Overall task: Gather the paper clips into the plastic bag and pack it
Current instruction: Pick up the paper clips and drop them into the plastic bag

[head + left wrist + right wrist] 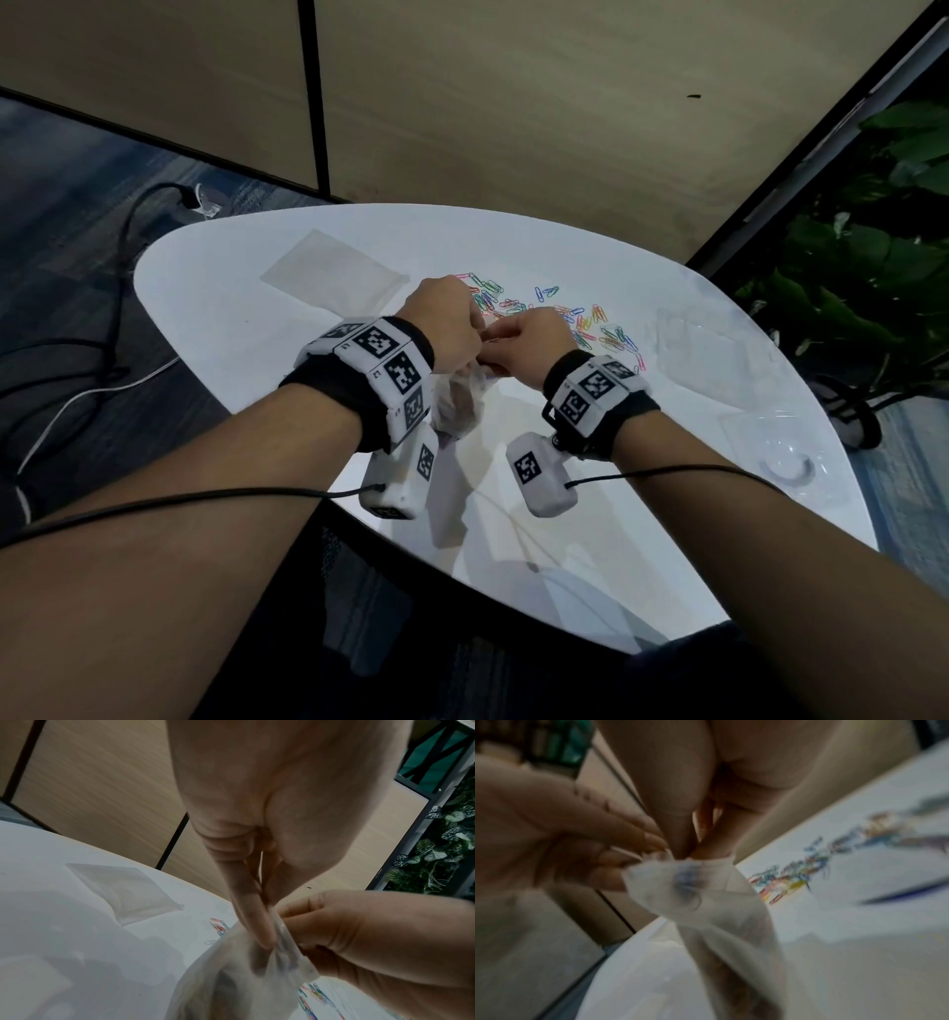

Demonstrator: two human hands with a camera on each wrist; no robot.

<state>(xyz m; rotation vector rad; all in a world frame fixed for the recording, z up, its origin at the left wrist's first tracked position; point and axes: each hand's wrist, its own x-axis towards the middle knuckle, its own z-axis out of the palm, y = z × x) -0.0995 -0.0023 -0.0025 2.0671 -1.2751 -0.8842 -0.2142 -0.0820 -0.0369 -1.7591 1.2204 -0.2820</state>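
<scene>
A clear plastic bag (458, 406) hangs over the white table (231, 318), held up by its top edge between both hands. My left hand (464, 334) pinches the bag's mouth (282, 939) from the left, and my right hand (506, 342) pinches it from the right. In the right wrist view my right hand's fingertips (680, 843) close on the crumpled rim of the bag (700, 894). A bluish smear shows near that rim; I cannot tell what it is. Several coloured paper clips (575, 316) lie scattered on the table just beyond the hands.
A flat clear bag (331, 272) lies at the table's far left. More clear plastic sheets or bags (711, 354) lie at the right, near the edge. Cables run on the floor at the left, a wooden partition stands behind the table, and plants (883, 267) stand at the right.
</scene>
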